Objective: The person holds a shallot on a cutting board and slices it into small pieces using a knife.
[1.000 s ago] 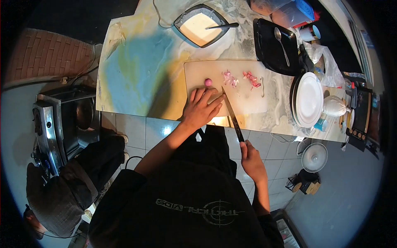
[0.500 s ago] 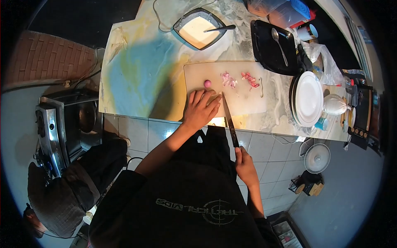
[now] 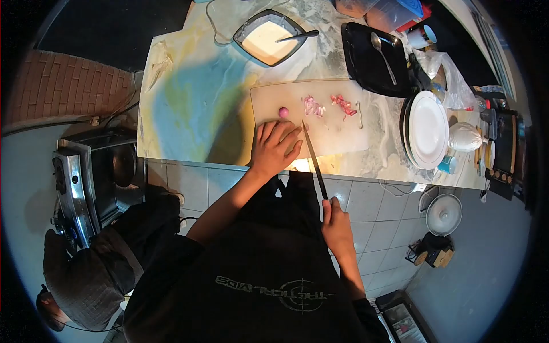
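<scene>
Gripping, head view: my right hand (image 3: 336, 226), closed round the handle of one long knife (image 3: 313, 157), out past the near edge of the worktop (image 3: 194, 114). Holding it low and back presumably lets the blade lie almost straight away from me over the board. Tip just beside my left fingertips; whether the edge touches down, unclear.

One left hand (image 3: 274, 147), mine, palm down with fingers spread and slightly bent, at the near left part of a pale cutting board (image 3: 337, 134). Seems placed to steady whatever is under the fingers; the fingers hide it, so I am unable to tell whether they grasp anything.

One small pink onion (image 3: 283, 112), round and seemingly whole, on the board just beyond my left fingers; apparently set there within reach, clear of the blade.

Chopped pieces, two lots, both on the board: a paler pink heap (image 3: 313, 106) beyond the knife tip, and a redder heap (image 3: 343, 106) to its right. Gap between them; likely spaced so that they do not mix.

One dark bowl (image 3: 250, 30) of pale mixture, beyond the board, a dark-handled utensil (image 3: 303, 36) leaning across its rim, handle outward, perhaps for easy pick-up.

One black tray (image 3: 360, 63), right of the bowl, a metal spoon (image 3: 383, 56) lying in it.
</scene>
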